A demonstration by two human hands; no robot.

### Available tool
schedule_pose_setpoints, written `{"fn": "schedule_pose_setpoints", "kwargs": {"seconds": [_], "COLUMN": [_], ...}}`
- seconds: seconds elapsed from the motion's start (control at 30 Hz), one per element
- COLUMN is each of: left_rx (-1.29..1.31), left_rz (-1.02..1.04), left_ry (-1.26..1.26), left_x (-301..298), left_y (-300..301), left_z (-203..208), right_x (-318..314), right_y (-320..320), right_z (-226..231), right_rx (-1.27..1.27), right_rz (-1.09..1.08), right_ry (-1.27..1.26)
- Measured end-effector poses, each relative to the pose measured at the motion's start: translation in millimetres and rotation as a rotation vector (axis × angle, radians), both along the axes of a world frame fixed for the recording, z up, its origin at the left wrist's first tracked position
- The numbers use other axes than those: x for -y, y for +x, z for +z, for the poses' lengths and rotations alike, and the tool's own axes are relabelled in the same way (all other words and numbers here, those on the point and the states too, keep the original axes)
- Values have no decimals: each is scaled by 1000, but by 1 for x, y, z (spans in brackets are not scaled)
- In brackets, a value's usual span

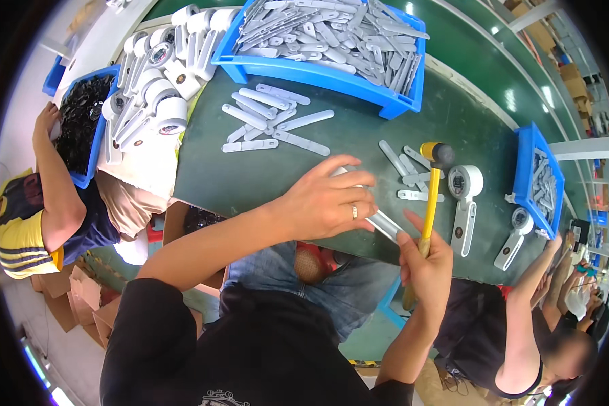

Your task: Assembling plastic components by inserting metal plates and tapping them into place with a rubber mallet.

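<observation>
My left hand [328, 199], a ring on one finger, is closed around a long white handle-shaped part [384, 226]; its upper end is mostly hidden under my fingers. My right hand [427, 265] grips a mallet [431, 203] by its yellow handle, with the black-and-yellow head pointing away from me. The thumb of that hand also touches the near end of the white part. Beyond the mallet lie several grey strips [392, 157] on the green table [358, 135]. Right of the mallet is a white handheld fan [463, 203] with a round head.
A blue bin [304, 68] heaped with grey strips stands at the back, with loose strips [271, 115] before it. White fans [159, 101] are piled at left, beside a blue tray of black parts [91, 172]. Another blue bin [526, 193] stands at right. Co-workers sit on both sides.
</observation>
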State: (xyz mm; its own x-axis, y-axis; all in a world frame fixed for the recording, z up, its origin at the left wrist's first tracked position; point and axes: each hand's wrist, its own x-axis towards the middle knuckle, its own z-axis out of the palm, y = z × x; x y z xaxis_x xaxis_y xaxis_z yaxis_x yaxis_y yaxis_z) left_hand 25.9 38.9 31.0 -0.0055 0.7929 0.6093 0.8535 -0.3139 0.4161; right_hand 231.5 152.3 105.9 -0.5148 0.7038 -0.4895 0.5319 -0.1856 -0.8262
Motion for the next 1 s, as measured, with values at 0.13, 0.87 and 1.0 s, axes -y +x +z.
{"fn": "schedule_pose_setpoints", "kwargs": {"seconds": [0.13, 0.87, 1.0], "left_rx": [1, -292, -329], "left_rz": [7, -220, -214], "left_ry": [25, -24, -14], "left_x": [-2, -17, -17], "left_y": [0, 0, -1], "left_z": [-4, 11, 10], "right_x": [-6, 3, 11], "right_y": [4, 15, 21], "right_z": [-11, -36, -42], "right_rx": [64, -196, -194], "right_rz": [20, -122, -136], "right_ry": [-110, -265, -70]}}
